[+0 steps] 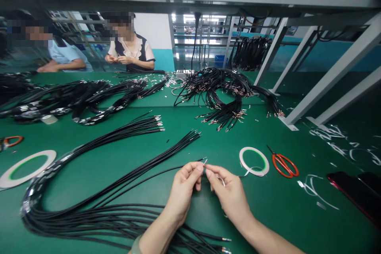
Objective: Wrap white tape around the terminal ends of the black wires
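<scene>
Near the middle of the table, my left hand [185, 184] pinches a single black cable [166, 170] close to its bare metal tip. My right hand [228, 188] meets it from the right, thumb and finger closed at the same cable end. A thin white strip [222, 181] shows at the right fingers. It appears to be tape, though exactly what they grip is partly hidden. The cable belongs to a long bundle of black cables [89, 141], bent in a U to the left and wrapped with clear tape. Several loose cable ends [224, 239] lie under my left forearm.
A white tape roll [244, 168] and orange-handled scissors [282, 161] lie right of my hands. Another roll [46, 154] is at left. Cable heaps [220, 81] fill the back. Metal legs [330, 77] stand at right. Two people [131, 51] sit opposite.
</scene>
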Demonstrator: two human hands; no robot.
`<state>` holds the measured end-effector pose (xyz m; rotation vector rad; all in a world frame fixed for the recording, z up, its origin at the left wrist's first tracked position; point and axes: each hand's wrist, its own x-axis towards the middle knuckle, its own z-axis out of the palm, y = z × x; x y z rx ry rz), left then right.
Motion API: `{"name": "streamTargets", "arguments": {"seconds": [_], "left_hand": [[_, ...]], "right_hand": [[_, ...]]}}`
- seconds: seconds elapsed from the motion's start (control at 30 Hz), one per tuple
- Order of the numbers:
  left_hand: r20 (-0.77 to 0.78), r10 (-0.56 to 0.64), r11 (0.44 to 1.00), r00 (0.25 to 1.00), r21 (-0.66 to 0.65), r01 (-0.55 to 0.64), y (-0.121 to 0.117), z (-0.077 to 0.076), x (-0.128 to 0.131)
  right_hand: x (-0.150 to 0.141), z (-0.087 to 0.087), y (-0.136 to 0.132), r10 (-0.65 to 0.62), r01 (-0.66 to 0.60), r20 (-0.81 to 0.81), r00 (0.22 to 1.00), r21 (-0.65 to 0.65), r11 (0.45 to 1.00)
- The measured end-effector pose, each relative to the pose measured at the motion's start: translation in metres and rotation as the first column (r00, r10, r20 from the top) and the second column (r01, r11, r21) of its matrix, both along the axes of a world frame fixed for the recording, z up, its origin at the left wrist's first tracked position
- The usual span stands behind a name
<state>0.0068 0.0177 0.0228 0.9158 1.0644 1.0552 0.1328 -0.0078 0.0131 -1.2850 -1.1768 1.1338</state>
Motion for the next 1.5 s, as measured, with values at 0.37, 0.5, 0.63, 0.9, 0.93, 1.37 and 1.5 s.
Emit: {"name": "streamTargets", "arguments": {"seconds": [0.37, 0.5, 0.63, 0.9, 0.93, 1.37, 1.5], "left_hand": [[-0.305, 0.115, 0.964, 0.946, 0.263, -0.032, -0.006, -0.008, -0.001], [-0.213, 0.095, 0.986, 0.972, 0.156, -0.062, -0.006, -0.006, 0.002], [-0.121, 0.075, 0.995, 0.990, 0.076, -0.066, -0.005, -0.005, 0.003], [-0.056, 0.022, 1.000, 0.998, 0.017, -0.021, -0.004, -0.003, 0.001], [-0.047, 0.013, 1.000, 0.999, 0.014, -0.013, -0.004, -0.002, 0.001], [0.073, -0.074, 0.993, 0.995, -0.085, 0.080, -0.005, 0.004, -0.002], [0.087, -0.118, 0.987, 0.989, -0.097, 0.126, -0.004, 0.001, -0.004]], "right_hand": [[-0.003, 0.006, -0.001, -0.067, 0.069, -0.103, 0.992, 0.016, 0.998], [-0.003, 0.008, -0.001, -0.083, 0.085, -0.084, 0.993, 0.024, 0.996], [-0.003, 0.008, -0.001, -0.080, 0.083, -0.070, 0.994, 0.037, 0.996], [-0.003, 0.007, 0.000, -0.045, 0.048, -0.077, 0.996, 0.037, 0.998], [-0.003, 0.007, -0.001, -0.042, 0.045, -0.081, 0.996, 0.039, 0.998], [-0.002, 0.008, 0.002, -0.036, 0.041, -0.095, 0.995, 0.048, 0.998], [-0.001, 0.006, 0.002, -0.027, 0.033, -0.114, 0.993, 0.051, 0.998]]}}
